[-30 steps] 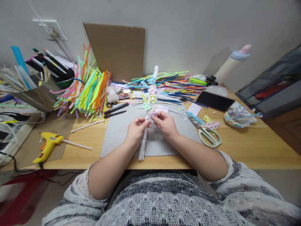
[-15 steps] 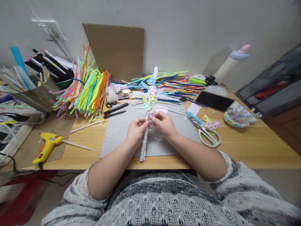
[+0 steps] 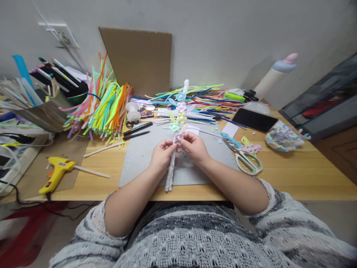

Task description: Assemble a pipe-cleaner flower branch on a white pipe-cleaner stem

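That white, fuzzy stick [image 3: 171, 169] stands nearly upright in the picture, just left of centre, its top tipped slightly right, its lower end double. Down its upper half sit small flowers: blue [image 3: 180, 96], pink [image 3: 181, 108], yellow [image 3: 182, 118], mint green [image 3: 174, 127]. At mid-frame, a partly covered lilac flower [image 3: 177, 138] with a beige leaf [image 3: 183, 128] meets it.

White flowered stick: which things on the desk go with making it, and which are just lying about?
Belong to the job:
- white flowered stick, held in the left hand
- lilac flower, at the fingers of the right hand
- probably glue gun, scissors and pipe cleaners, though untouched now

Probably just lying about:
- black phone
- black pens
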`<state>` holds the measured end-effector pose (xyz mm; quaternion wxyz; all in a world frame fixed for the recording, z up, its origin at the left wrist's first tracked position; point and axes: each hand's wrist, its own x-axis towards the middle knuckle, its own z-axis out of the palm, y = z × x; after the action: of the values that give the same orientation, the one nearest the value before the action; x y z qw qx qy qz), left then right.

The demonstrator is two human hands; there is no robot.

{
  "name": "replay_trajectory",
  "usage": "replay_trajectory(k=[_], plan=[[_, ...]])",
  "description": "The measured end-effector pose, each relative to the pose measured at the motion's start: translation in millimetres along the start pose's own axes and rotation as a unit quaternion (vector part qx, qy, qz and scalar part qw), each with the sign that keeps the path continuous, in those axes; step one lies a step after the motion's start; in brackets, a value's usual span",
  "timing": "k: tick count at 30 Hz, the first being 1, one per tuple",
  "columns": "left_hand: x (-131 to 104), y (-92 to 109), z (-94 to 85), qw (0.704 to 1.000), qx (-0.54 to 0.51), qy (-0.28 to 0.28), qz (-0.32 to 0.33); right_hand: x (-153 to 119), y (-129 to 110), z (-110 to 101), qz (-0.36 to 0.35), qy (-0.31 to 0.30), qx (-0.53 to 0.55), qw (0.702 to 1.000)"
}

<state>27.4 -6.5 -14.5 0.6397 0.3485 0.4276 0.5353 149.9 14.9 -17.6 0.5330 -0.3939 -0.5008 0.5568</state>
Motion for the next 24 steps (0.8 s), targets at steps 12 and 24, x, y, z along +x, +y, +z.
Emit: replay_trajectory(k=[12, 24], plan=[[3.3, 6.5, -6.7, 0.997, -0.045, 0.031, -0.048, 33.7, -17.6, -53.0, 0.049, 0.08, -0.102, 0.99], [1.5, 12.1, -6.6, 0.997, -0.064, 0.01, -0.049, 6.8, -17.9, -30.3, -0.156, -0.099, -0.397, 0.899]])
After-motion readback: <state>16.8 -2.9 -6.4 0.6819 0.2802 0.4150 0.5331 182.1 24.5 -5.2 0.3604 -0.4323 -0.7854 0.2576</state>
